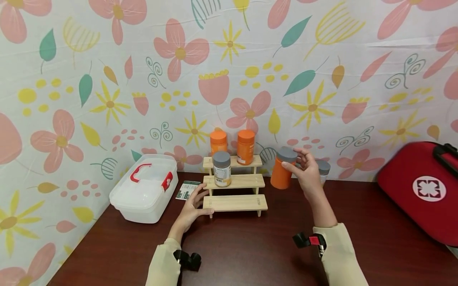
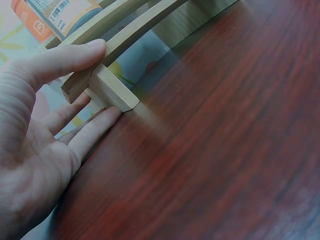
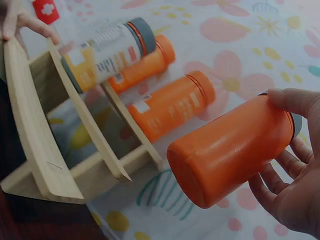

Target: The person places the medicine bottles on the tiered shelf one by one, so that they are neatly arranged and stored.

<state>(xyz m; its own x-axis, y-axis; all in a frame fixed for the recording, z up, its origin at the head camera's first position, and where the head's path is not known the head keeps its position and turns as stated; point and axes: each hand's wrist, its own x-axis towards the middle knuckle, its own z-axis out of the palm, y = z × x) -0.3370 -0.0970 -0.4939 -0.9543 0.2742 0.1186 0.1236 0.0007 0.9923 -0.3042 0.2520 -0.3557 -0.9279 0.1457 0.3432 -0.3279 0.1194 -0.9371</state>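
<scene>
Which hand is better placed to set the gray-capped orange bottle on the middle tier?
Probably the right hand: it holds the gray-capped orange bottle right of the wooden rack, near the bare end of the middle tier. The left hand grips the rack's left end.

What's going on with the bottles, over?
Right hand: holding grey-lidded orange bottle aloft. Left hand: gripping wooden stand. White-labelled bottle occupies middle step's left.

Orange grey-lidded bottle (image 1: 280,175), slightly tilted, apparently aloft, beside upright three-tier wooden stand (image 1: 235,202)
</scene>
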